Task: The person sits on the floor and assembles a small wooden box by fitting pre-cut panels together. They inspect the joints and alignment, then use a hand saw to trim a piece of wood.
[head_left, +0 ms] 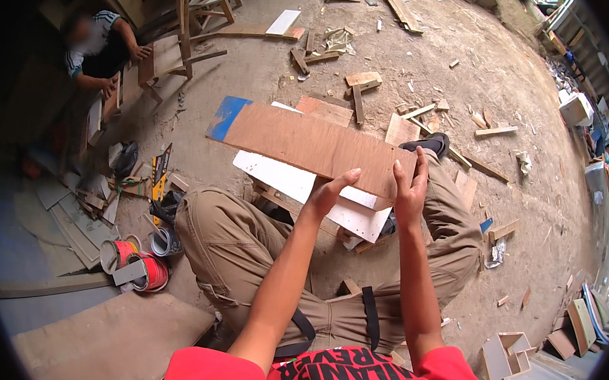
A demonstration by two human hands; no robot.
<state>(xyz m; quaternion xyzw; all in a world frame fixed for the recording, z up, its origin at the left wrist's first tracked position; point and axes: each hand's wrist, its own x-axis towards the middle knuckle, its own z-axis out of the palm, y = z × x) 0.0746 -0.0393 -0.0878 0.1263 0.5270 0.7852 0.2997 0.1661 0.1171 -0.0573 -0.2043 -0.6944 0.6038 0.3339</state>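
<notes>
Both hands, the left hand (329, 192) and the right hand (410, 189), hold only the near end of the long brown board (308, 144) above the knees, so its far blue-tipped end could dip and slip from the fingers.

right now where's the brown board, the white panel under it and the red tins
brown board (301, 142), head view, middle of its brown face
white panel (286, 178), head view, bare white part left of the left hand
red tins (151, 270), head view, side of the nearer tin
</notes>
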